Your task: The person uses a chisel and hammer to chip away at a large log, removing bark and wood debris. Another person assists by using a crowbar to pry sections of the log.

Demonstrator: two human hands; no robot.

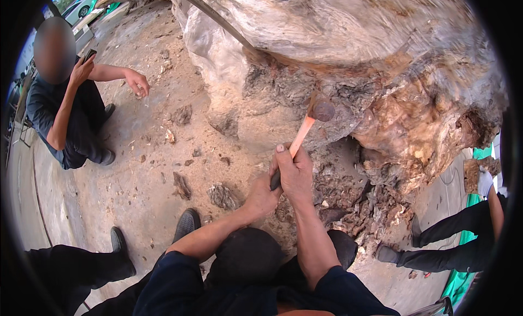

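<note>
Both my hands are closed around the handle of a hammer. My left hand grips near the dark lower end. Just above it, my right hand wraps the pale wooden shaft with its thumb along it. The rusty round head of the hammer is at or just above the rough, bark-covered edge of a huge gnarled wood trunk. From this angle I cannot tell whether the head touches the wood. Crumbled bark lies beneath the overhang, to the right of my hands.
A crouching person at left holds a phone. At right, a person's gloved hand is at a wood block. Another person's leg shows lower left. Bark chunks and sawdust lie on the concrete floor.
</note>
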